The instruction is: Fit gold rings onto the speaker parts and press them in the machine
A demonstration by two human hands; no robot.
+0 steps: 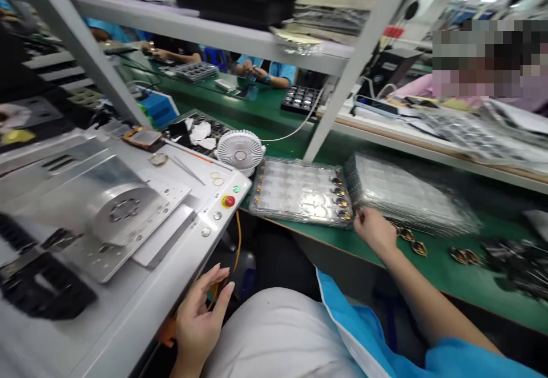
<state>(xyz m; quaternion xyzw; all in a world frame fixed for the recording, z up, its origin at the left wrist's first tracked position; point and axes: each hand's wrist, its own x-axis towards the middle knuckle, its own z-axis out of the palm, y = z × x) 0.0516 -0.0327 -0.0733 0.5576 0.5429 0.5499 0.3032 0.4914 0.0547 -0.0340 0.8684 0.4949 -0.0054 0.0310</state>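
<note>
My left hand [199, 312] hangs by the front edge of a white machine [128, 235], fingers apart and holding nothing. My right hand [374, 228] reaches out to the right end of a clear plastic tray [295, 192] on the green bench. Its fingers are curled at the tray's corner, beside a column of small gold-and-black parts [341, 198]. Whether they pinch one is hidden. More such parts [413, 244] lie loose on the bench just right of the hand.
A stack of clear trays [406, 192] stands right of the first tray. The machine bears a metal fixture [122, 212] and a red stop button [228, 201]. A small white fan [240, 151] sits behind. Other workers sit across the bench, under a shelf frame.
</note>
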